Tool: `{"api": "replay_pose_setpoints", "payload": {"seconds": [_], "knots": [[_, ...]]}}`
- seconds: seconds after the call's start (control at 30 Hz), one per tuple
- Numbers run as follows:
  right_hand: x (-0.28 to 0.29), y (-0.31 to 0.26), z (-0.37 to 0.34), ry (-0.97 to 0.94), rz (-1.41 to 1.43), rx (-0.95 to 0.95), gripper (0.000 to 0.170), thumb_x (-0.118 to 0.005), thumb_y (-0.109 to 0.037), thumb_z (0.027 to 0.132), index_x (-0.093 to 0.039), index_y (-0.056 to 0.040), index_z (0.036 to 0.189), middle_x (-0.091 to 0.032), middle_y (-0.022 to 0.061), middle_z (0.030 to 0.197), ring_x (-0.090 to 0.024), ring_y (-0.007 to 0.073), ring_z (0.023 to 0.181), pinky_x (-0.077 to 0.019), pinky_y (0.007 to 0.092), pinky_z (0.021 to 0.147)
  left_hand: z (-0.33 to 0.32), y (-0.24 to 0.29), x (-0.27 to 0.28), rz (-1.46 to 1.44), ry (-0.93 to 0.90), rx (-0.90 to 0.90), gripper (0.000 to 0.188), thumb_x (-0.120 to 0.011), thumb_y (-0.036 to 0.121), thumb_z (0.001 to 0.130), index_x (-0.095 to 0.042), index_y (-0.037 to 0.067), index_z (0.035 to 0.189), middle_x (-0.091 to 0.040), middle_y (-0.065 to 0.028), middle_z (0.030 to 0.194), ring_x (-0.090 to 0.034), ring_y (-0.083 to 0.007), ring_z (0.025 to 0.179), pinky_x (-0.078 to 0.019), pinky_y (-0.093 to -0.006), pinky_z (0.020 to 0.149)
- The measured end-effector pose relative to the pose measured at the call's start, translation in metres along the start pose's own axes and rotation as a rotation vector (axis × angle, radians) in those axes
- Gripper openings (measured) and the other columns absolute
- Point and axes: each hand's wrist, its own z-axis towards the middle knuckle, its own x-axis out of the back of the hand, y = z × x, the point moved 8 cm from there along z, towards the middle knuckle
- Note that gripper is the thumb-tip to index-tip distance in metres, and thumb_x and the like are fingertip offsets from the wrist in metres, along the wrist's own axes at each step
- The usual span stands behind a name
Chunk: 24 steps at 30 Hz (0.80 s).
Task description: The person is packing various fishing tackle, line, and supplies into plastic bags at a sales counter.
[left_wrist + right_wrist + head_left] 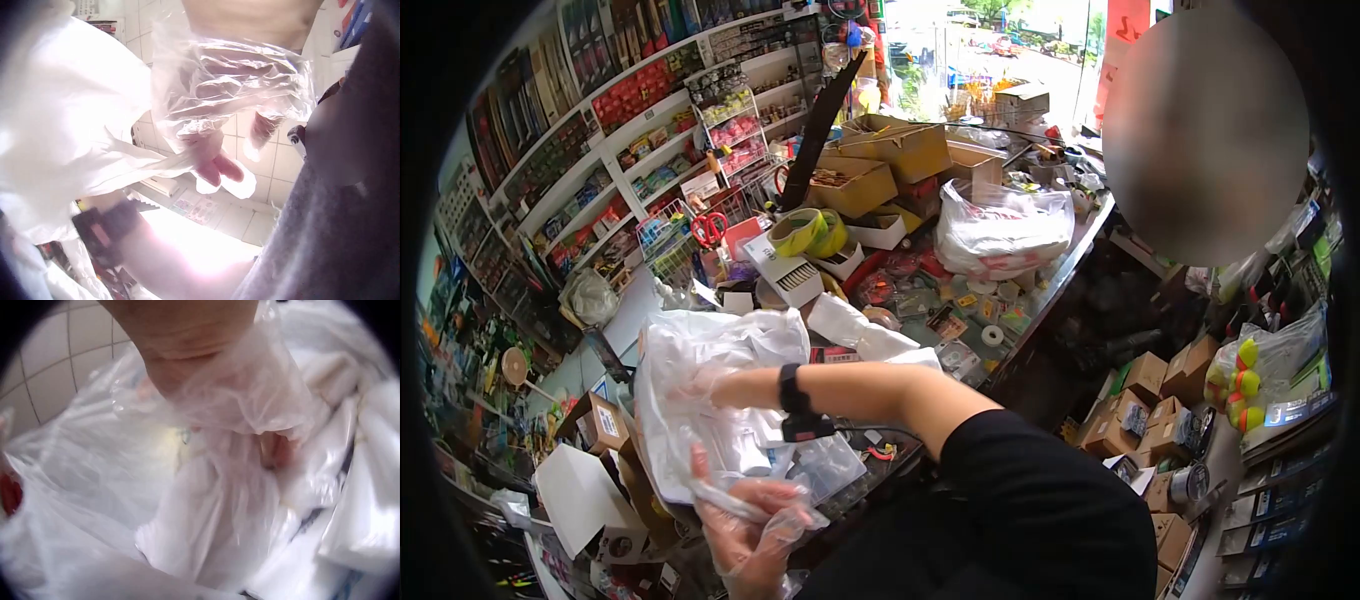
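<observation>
A white plastic bag stands on the counter with its mouth spread, and white plastic-wrapped packets lie inside. My left hand, in a clear disposable glove, pinches a twisted edge of the bag at its near side. In the left wrist view the bag's stretched edge runs to the left fingers. My right hand, also gloved, reaches down into the bag over a crumpled white packet. Its fingers are mostly hidden by glove and plastic, so I cannot tell whether they grip the packet.
Cardboard boxes, a roll of yellow tape and another filled plastic bag crowd the counter. A white box stands at the near left. Stocked shelves line the left wall, and small cartons sit at right.
</observation>
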Motion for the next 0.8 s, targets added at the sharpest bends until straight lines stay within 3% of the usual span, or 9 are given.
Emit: {"api": "replay_pose_setpoints", "payload": {"seconds": [0.1,0.13,0.17,0.23,0.27,0.4,0.47,0.57,0.8], "knots": [[0.05,-0.036,-0.044,-0.016,-0.45,-0.021,0.044,-0.061,-0.047,0.084,-0.068,-0.0061,0.101,-0.07,0.0086,0.089,-0.065,0.0174,0.077,-0.0512,0.0317,0.07,0.003,0.002,0.01,0.045,0.093,-0.062,0.095,-0.068,0.018,0.077,-0.006,-0.001,0.146,-0.057,-0.0099,0.084,-0.054,-0.0139,0.061,-0.0458,-0.0246,0.061],[0.079,-0.053,-0.069,-0.037,-0.611,0.105,0.038,-0.061,-0.039,0.084,-0.067,-0.0042,0.1,-0.07,0.0079,0.09,-0.066,0.016,0.079,-0.0511,0.0307,0.072,0.006,0.001,0.014,0.048,0.115,-0.08,0.095,-0.068,0.019,0.077,-0.006,-0.001,0.146,-0.056,-0.0096,0.084,-0.054,-0.0137,0.061,-0.0454,-0.0244,0.061],[0.117,-0.072,-0.111,0.066,-0.576,0.068,0.033,-0.06,-0.034,0.083,-0.067,-0.0055,0.098,-0.07,0.0071,0.089,-0.066,0.0172,0.08,-0.0512,0.0315,0.073,0.008,0.0,0.017,0.05,0.133,-0.094,0.094,-0.067,0.019,0.077,-0.007,-0.001,0.146,-0.056,-0.0093,0.084,-0.054,-0.0134,0.061,-0.0451,-0.0242,0.061],[0.202,-0.087,-0.166,0.282,-0.974,0.059,0.026,-0.06,-0.029,0.082,-0.068,-0.0089,0.096,-0.068,0.0098,0.088,-0.066,0.0211,0.081,-0.0517,0.0338,0.071,0.01,0.0,0.024,0.058,0.167,-0.115,0.094,-0.067,0.02,0.077,-0.007,-0.001,0.146,-0.056,-0.0086,0.084,-0.053,-0.013,0.061,-0.0445,-0.0238,0.061],[0.259,-0.071,-0.191,0.423,-0.795,0.155,0.027,-0.056,-0.031,0.084,-0.067,-0.0067,0.084,-0.066,0.0118,0.075,-0.062,0.0228,0.066,-0.0504,0.0362,0.063,0.014,0.0,0.023,0.064,0.183,-0.121,0.094,-0.067,0.02,0.076,-0.008,-0.001,0.146,-0.056,-0.0083,0.083,-0.053,-0.0128,0.06,-0.0442,-0.0235,0.061],[0.438,-0.01,-0.312,0.843,-1.206,-0.285,0.036,-0.072,-0.035,0.075,-0.064,-0.0021,0.085,-0.065,0.0142,0.084,-0.061,0.0238,0.075,-0.0499,0.0367,0.069,0.018,0.001,0.022,0.103,0.234,-0.14,0.093,-0.066,0.022,0.076,-0.009,-0.002,0.146,-0.055,-0.0071,0.082,-0.052,-0.012,0.06,-0.043,-0.0227,0.061],[0.498,0.056,-0.353,0.648,-1.197,-0.681,0.049,-0.078,-0.041,0.065,-0.064,-0.0006,0.091,-0.066,0.0162,0.091,-0.063,0.0292,0.084,-0.0499,0.0381,0.073,0.02,0.0,0.02,0.116,0.256,-0.149,0.093,-0.066,0.023,0.076,-0.01,-0.002,0.146,-0.054,-0.0065,0.082,-0.051,-0.0116,0.06,-0.0424,-0.0223,0.061],[0.48,0.07,-0.382,0.626,-1.136,-0.828,0.052,-0.078,-0.042,0.062,-0.066,-0.0015,0.091,-0.066,0.0154,0.093,-0.063,0.028,0.085,-0.0499,0.0371,0.074,0.02,-0.002,0.018,0.129,0.28,-0.162,0.093,-0.065,0.024,0.076,-0.011,-0.002,0.146,-0.053,-0.0056,0.081,-0.05,-0.011,0.059,-0.0415,-0.0216,0.061],[0.46,0.022,-0.38,0.868,-1.171,-0.723,0.055,-0.075,-0.046,0.056,-0.07,-0.0042,0.093,-0.068,0.0116,0.096,-0.064,0.0249,0.085,-0.0502,0.0361,0.076,0.021,0.005,0.003,0.249,0.355,-0.168,0.092,-0.062,0.031,0.073,-0.016,-0.004,0.145,-0.049,-0.0011,0.079,-0.044,-0.0079,0.058,-0.0365,-0.0194,0.062]]}}
